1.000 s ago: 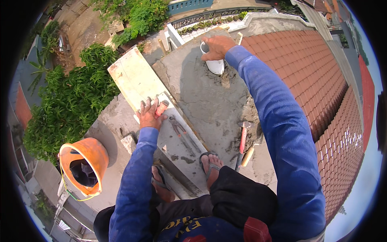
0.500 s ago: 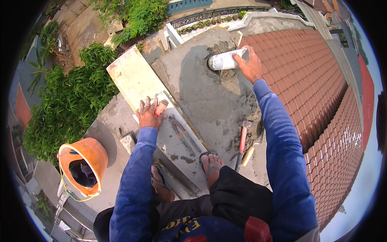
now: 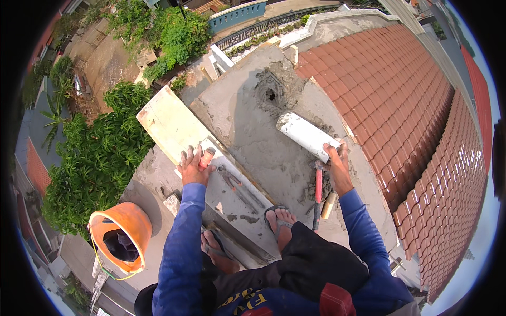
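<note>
My right hand (image 3: 340,163) grips the near end of a white pipe (image 3: 304,134), held at a slant over wet grey mortar. Beyond the pipe is a dark hole (image 3: 271,95) ringed by lumpy mortar. My left hand (image 3: 194,167) rests with spread fingers on a pale board (image 3: 166,118), beside a small red cylindrical object (image 3: 207,157) between thumb and forefinger. Pincers (image 3: 231,181) lie just below it. Near my right hand are a red-handled hammer (image 3: 318,189) and a wooden-handled tool (image 3: 328,204).
An orange bucket (image 3: 137,231) stands at my left on the concrete. Brown roof tiles (image 3: 363,84) slope along the right. Treetops (image 3: 100,158) and the ground below lie past the left edge; a railing (image 3: 269,23) runs beyond the far end. My sandalled feet are below the board.
My right hand has pulled the pipe from the mortar, where it stood, and brought it toward me and rightward, uncovering the hole. My left hand stays on the board.
</note>
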A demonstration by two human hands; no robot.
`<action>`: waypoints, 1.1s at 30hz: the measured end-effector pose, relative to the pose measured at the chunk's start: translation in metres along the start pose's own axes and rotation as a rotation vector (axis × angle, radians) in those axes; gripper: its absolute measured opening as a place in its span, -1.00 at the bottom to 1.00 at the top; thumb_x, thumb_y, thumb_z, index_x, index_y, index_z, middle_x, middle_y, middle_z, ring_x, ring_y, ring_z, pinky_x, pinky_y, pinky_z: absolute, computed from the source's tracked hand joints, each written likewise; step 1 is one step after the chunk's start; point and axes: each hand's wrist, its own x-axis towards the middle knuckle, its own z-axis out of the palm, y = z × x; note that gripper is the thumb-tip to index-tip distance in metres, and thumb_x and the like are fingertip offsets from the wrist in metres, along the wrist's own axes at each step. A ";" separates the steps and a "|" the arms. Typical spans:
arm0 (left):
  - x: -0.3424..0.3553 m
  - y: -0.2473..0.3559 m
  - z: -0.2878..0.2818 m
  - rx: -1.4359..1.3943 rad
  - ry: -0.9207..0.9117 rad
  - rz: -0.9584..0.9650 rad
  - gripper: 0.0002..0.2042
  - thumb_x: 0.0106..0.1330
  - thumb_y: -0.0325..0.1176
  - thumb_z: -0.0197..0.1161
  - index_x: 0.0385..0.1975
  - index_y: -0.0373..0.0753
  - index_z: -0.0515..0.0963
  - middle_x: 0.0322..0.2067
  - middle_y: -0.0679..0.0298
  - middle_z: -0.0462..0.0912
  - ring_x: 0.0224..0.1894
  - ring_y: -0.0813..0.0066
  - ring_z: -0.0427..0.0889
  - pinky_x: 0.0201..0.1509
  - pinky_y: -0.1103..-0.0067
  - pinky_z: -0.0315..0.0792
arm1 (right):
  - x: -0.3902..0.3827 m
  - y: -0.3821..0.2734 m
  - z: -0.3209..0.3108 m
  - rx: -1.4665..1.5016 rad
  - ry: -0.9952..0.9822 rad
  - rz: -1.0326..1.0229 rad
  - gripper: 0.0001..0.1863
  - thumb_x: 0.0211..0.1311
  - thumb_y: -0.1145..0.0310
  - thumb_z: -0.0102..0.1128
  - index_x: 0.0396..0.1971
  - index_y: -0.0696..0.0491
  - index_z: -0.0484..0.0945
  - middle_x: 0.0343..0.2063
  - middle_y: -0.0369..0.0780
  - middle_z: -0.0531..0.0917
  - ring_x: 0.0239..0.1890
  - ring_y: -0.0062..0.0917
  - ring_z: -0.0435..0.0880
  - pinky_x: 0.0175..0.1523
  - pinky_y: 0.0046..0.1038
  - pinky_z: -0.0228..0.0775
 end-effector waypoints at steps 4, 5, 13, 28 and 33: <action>0.001 -0.011 0.003 0.006 0.017 0.017 -0.03 -0.03 -0.16 0.67 0.49 0.17 0.32 0.53 0.14 0.23 0.59 -0.03 0.07 0.58 -0.13 -0.11 | -0.063 0.086 -0.003 0.337 -0.038 0.229 -0.49 0.38 0.17 0.19 0.22 -0.09 0.21 0.06 -0.19 0.57 -0.18 -0.49 0.63 -0.28 -0.43 0.54; 0.002 -0.009 0.003 0.007 0.009 0.017 -0.03 -0.04 -0.16 0.67 0.49 0.17 0.32 0.53 0.14 0.22 0.59 -0.03 0.07 0.59 -0.13 -0.11 | -0.080 0.087 0.001 0.441 -0.043 0.243 -0.48 0.38 0.18 0.18 0.23 -0.10 0.20 0.08 -0.18 0.57 -0.16 -0.48 0.63 -0.28 -0.43 0.55; 0.003 -0.011 0.002 0.025 -0.002 0.008 -0.02 -0.04 -0.09 0.66 0.50 0.16 0.31 0.54 0.14 0.21 0.60 -0.01 0.05 0.58 -0.15 -0.13 | -0.030 -0.021 0.007 0.094 -0.038 -0.240 -0.50 0.29 0.35 0.28 0.19 0.08 0.37 -0.04 -0.14 0.62 -0.01 -0.48 0.59 -0.03 -0.38 0.53; 0.004 -0.009 0.004 -0.013 -0.029 0.014 -0.02 -0.02 -0.10 0.66 0.51 0.18 0.29 0.54 0.14 0.20 0.61 -0.02 0.03 0.54 -0.21 -0.10 | 0.125 -0.139 0.121 -1.157 -0.230 -0.854 -0.25 0.09 -0.10 0.40 0.32 -0.21 0.48 0.05 0.09 0.69 0.09 0.02 0.67 0.26 -0.08 0.49; 0.003 -0.007 0.002 -0.012 -0.013 0.013 -0.02 -0.03 -0.11 0.67 0.50 0.19 0.31 0.54 0.14 0.21 0.61 -0.01 0.04 0.54 -0.21 -0.08 | 0.154 -0.131 0.123 -1.081 -0.156 -0.676 -0.24 0.11 -0.12 0.38 0.31 -0.12 0.48 0.03 0.09 0.70 0.09 -0.01 0.69 0.26 -0.12 0.49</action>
